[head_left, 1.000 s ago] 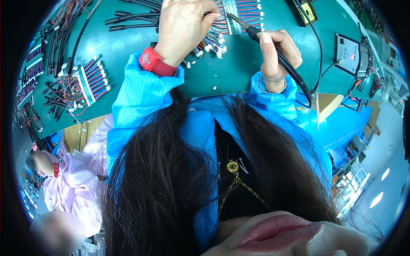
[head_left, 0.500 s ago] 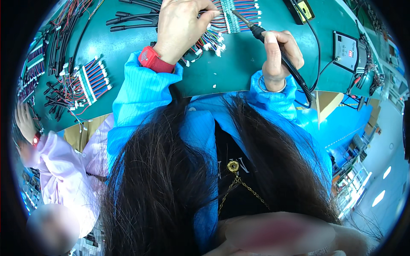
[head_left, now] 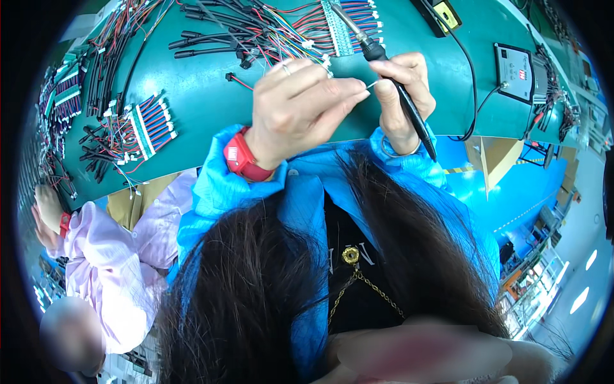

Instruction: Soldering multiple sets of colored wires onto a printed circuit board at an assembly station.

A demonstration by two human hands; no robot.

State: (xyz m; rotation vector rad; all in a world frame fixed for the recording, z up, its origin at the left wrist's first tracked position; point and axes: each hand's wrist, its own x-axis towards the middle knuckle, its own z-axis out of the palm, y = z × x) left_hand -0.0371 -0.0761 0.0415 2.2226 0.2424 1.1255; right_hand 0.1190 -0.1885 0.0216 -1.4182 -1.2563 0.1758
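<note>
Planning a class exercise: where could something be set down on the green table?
Free: the table between left hand and near-left wired strips, and between right hand and grey box, though a black cable crosses there. Crowded: far middle, with wires; left edge, with cable bundles.

A green work surface (head_left: 211, 96) spans the upper area. At its left, a connector bundle (head_left: 141, 131) lies flat, with white connectors on one side and black leads on the other. Behind it, black cables (head_left: 102, 73) lie in a row; further cable assemblies (head_left: 64, 96) are piled at the far left edge. At lower left, a co-worker (head_left: 105, 246) wears a pale pink garment and a red wristband (head_left: 65, 224). Below the right side of the surface, an open cardboard box (head_left: 504, 157) is located near a blue floor area (head_left: 489, 214) bearing a dashed white line (head_left: 515, 217). Shelving (head_left: 534, 269) adjoins this area.
</note>
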